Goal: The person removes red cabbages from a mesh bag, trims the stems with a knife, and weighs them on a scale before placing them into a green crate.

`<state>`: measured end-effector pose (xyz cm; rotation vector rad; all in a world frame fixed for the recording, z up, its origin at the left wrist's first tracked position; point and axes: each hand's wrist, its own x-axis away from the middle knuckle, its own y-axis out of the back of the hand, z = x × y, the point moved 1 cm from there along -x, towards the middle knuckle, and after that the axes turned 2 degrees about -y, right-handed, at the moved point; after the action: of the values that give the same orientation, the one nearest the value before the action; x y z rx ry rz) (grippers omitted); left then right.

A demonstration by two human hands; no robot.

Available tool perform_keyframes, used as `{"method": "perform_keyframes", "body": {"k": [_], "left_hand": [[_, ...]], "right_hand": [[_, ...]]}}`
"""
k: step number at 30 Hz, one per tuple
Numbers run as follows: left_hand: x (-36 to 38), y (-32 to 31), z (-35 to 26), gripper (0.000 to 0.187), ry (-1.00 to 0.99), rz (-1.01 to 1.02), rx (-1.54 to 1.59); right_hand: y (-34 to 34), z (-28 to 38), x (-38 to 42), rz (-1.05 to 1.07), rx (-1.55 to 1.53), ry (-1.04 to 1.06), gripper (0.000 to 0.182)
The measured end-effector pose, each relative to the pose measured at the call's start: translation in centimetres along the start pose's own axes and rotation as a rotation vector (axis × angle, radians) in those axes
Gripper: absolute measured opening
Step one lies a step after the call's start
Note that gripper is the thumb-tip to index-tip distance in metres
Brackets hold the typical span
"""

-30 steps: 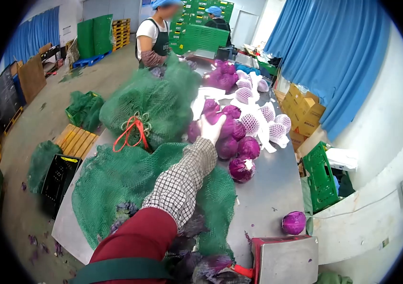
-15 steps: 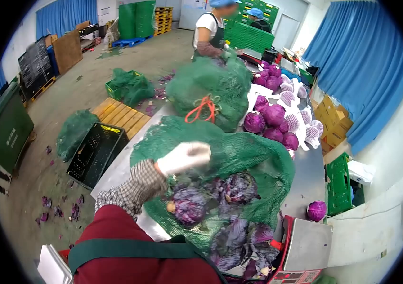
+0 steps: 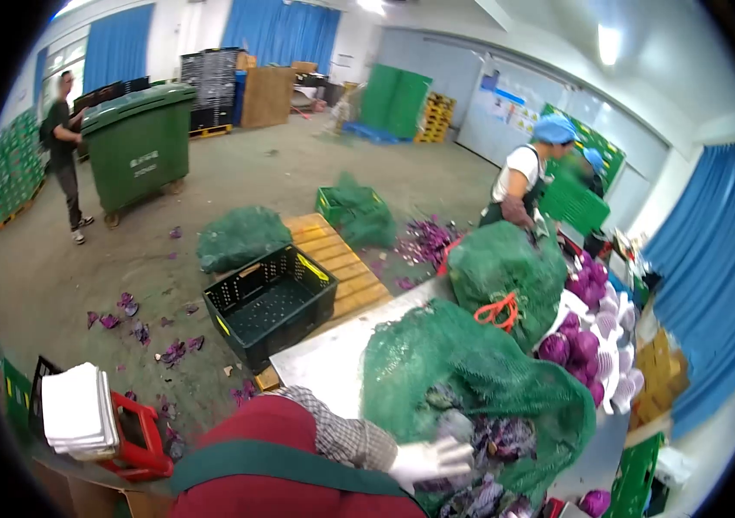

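My left hand (image 3: 432, 462), in a white glove with a checked sleeve cover, is open, its fingers stretched to the right. It lies over loose purple cabbage leaves (image 3: 475, 499) at the lower edge of the view. Just beyond the fingers, a red cabbage (image 3: 506, 438) with dark outer leaves rests inside the mouth of a spread green mesh bag (image 3: 419, 354). My right hand is out of view. Behind the open bag stands a full green mesh bag (image 3: 501, 263) with an orange tie (image 3: 497, 311).
A black crate (image 3: 272, 302) stands by a wooden pallet (image 3: 342, 259), left of the metal table (image 3: 324, 354). Trimmed cabbages (image 3: 570, 347) line the table's right side. A co-worker (image 3: 519, 177) stands at its far end; another person (image 3: 61, 147) is beside a green wheeled bin (image 3: 139, 147).
My view has swung left, showing more floor, the bin and a person beside it. My left hand has gone from above the bag down to the leaves, its fingers now spread.
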<state>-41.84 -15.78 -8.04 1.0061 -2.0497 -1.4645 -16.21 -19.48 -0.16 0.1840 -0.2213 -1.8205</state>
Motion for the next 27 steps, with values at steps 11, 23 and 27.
{"method": "perform_keyframes", "body": {"k": [11, 23, 27], "left_hand": [[-6.9, -4.5, 1.8, 0.135, 0.023, -0.130, 0.311], [-8.8, 1.6, -0.3, 0.114, 0.036, 0.019, 0.268], [-10.0, -1.7, 1.4, 0.122, 0.135, 0.072, 0.221]], "right_hand": [[-6.3, -1.9, 0.1, 0.124, 0.038, -0.071, 0.042], [-3.9, -10.6, -2.0, 0.108, -0.138, -0.196, 0.037], [-3.0, -13.0, -1.0, -0.010, -0.017, 0.008, 0.030]]}}
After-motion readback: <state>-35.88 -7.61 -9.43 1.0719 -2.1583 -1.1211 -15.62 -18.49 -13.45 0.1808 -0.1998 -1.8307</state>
